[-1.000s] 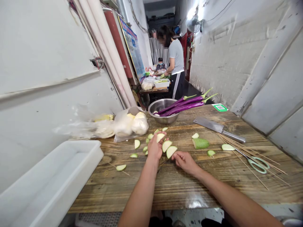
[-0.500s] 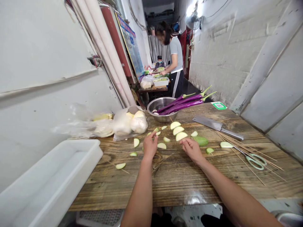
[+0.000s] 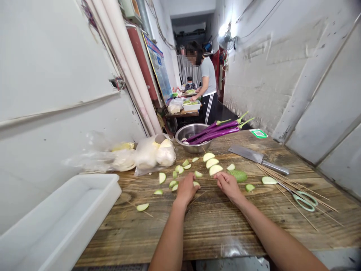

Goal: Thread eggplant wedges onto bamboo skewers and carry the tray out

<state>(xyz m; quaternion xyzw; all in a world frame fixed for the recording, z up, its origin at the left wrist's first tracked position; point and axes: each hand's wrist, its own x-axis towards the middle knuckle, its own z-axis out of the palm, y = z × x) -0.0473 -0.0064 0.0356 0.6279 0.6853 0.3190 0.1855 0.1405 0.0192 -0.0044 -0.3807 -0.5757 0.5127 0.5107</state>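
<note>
My right hand point(image 3: 226, 183) pinches the near end of a thin wooden skewer point(image 3: 204, 150). Threaded on it are three pale half-moon vegetable slices point(image 3: 212, 163) with green skin, lined up above the fingers. To the left, my left hand point(image 3: 187, 187) is down at the tabletop, thumb and fingers closed around the edge of a loose vegetable slice point(image 3: 196, 184). More loose slices point(image 3: 173, 183) lie scattered left of and beyond this hand. A chunk of ridged green vegetable point(image 3: 237, 175) rests right beside my right hand, with a small green end piece point(image 3: 249, 187) nearer me.
A steel bowl point(image 3: 183, 144) with long purple eggplants point(image 3: 217, 133) stands at the back. On the right lie a cleaver point(image 3: 246, 153), bare skewers point(image 3: 299, 184) and scissors point(image 3: 306, 201). Left are plastic bags point(image 3: 146, 154) and a white tub point(image 3: 96, 210). A person point(image 3: 208, 77) stands beyond.
My left hand has moved right and nearer me, from the farther slices to one lying closer to my right hand. My right hand still holds the skewer with three slices.
</note>
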